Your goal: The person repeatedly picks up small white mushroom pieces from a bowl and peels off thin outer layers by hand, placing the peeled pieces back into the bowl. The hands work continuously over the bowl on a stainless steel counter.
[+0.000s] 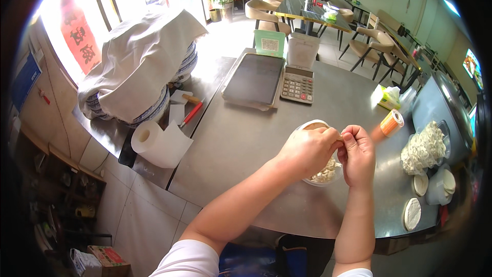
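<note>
My left hand [307, 153] and my right hand [358, 157] meet over a round plastic bowl [338, 177]. Their fingertips pinch a small piece of flatbread [340, 138], mostly hidden by the fingers. Small torn bits of pale flatbread [324, 174] lie in the bowl below. The bowl's far side is partly covered by my left hand, where a tan rounded surface [314, 125] shows; I cannot tell what it is. To the right, a clear container [424, 149] is heaped with similar torn bits. A whole round flatbread [412, 214] rests near the table's front edge.
More flatbreads [448, 181] sit in a clear tub [434, 187]. An orange-labelled roll [392, 123] and tissue pack [386, 97] lie beyond my right hand. A calculator [297, 85] and tablet [254, 79] stand farther back. Leftward are a paper roll [155, 146] and cloth-covered bowls [140, 69].
</note>
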A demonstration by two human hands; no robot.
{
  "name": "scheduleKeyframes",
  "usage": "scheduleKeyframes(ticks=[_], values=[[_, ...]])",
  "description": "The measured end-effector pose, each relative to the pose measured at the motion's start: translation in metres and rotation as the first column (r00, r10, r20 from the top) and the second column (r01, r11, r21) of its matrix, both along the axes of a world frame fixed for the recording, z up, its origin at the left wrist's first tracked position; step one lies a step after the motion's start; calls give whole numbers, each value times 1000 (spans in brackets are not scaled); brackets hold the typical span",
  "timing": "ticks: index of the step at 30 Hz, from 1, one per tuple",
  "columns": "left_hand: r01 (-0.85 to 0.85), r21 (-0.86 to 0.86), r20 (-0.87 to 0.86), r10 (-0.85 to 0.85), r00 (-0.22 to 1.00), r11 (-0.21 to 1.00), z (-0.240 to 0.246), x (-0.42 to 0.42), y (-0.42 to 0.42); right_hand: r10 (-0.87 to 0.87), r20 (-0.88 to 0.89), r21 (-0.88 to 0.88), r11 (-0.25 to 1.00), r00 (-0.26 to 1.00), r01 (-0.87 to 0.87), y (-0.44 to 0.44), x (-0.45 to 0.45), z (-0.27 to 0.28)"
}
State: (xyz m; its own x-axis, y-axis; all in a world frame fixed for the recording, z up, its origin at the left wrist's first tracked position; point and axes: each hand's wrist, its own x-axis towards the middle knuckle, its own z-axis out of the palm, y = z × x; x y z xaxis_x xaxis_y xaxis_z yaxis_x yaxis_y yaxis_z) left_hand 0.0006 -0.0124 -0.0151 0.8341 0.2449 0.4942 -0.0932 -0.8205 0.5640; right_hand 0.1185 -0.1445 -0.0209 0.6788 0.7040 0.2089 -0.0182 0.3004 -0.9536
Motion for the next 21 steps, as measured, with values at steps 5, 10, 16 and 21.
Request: scheduleKeyframes(ticks=[5,10,16,21], values=[[3,-58,68,1,998,998,0,0,-1,194,-303,236,964,933,-124,3,2,-6],[-50,-63,103,57,993,997,0,2,1,150,-401,260,965,904,-45,5,1,-5],[-79,-126,55,87,995,989,1,-1,1,4,-148,34,999,989,1,3,-5,4],[48,-38,103,-44,994,998,0,1,9,-107,571,-173,954,814,247,2,-9,2]])
